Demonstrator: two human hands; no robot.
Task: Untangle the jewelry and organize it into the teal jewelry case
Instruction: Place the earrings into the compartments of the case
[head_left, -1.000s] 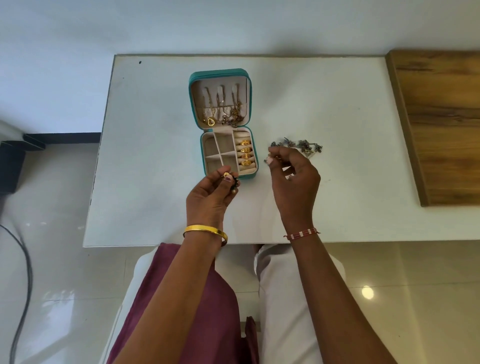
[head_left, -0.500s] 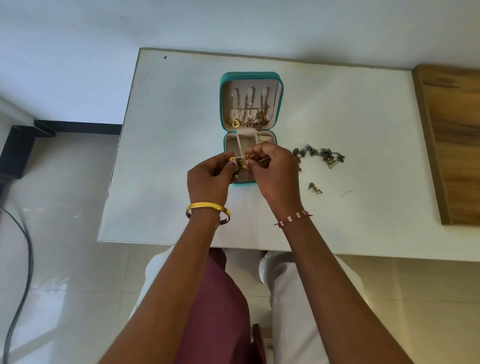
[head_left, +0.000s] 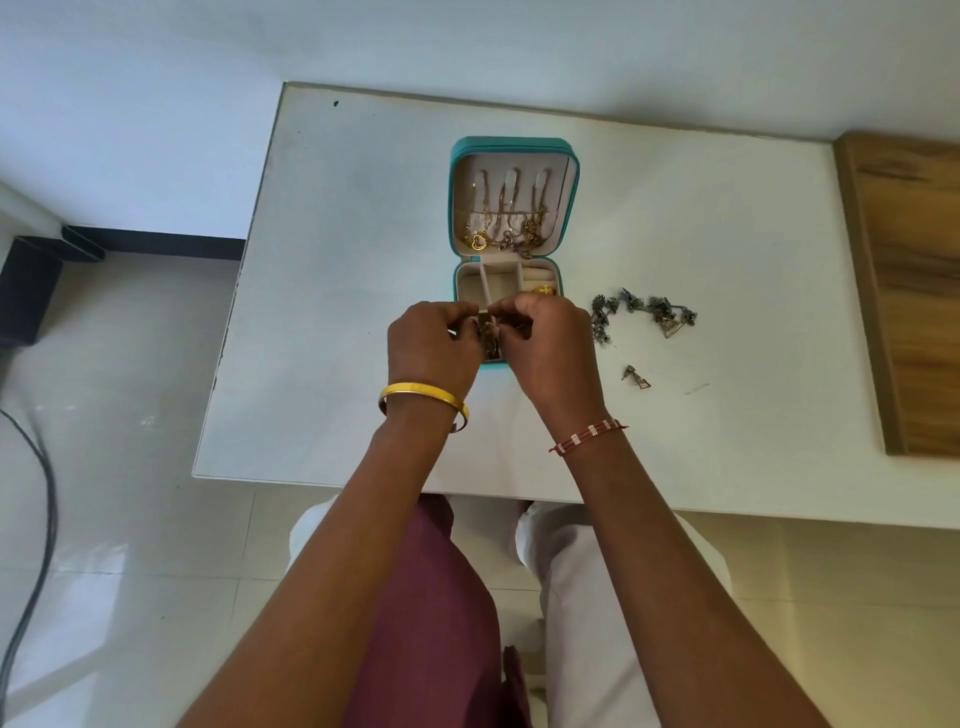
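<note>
Head view — steeply down, close

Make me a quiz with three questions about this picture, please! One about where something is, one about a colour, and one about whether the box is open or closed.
1. Where is the dark tangled pile of jewelry?
A. On the table, right of the case
B. Inside the lid
C. On the floor

2. What colour is the bangle on the left wrist?
A. Silver
B. Gold
C. Blue

3. How is the jewelry case?
A. Zipped shut
B. Open, lid laid back
C. Upside down

Answers:
1. A, the tangled pile lies on the white table, to the right of the teal jewelry case.
2. B, the bangle behind the left hand is shiny gold.
3. B, the lid shows gold chains hanging inside, and the compartments show beyond the right hand.
</note>
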